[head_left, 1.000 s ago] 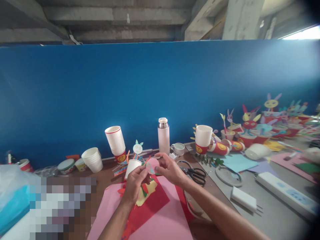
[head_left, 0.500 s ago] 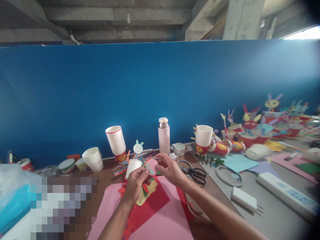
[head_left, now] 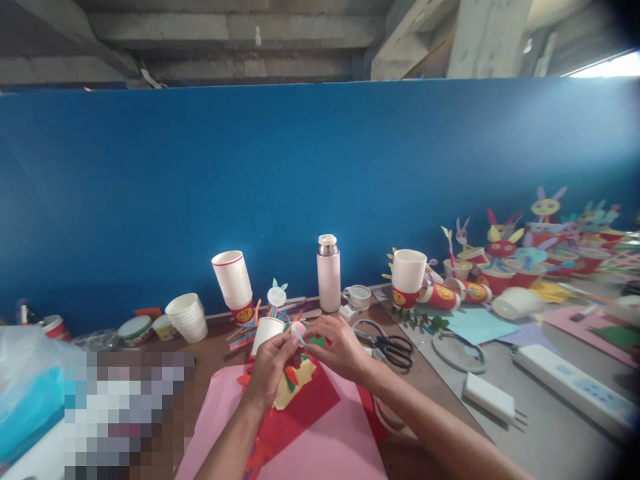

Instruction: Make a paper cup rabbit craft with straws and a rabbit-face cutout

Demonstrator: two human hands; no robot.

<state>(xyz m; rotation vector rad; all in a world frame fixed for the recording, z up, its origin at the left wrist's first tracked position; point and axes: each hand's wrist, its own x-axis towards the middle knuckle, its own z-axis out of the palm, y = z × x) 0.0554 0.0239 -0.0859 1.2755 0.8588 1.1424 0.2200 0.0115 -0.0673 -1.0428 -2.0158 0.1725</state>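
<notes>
left hand (head_left: pixel 270 368) and right hand (head_left: pixel 337 348) pinch what looks like pink paper (head_left: pixel 299 332)

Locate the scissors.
Head view: black-handled scissors lie just right of the right hand, below the small white mug and left of the green sprig.

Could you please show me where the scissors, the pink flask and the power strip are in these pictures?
Scissors (head_left: pixel 399 355), head view, on the black handle.
Pink flask (head_left: pixel 329 287), head view, on its pink body.
Power strip (head_left: pixel 570 387), head view, on its white casing.
</notes>
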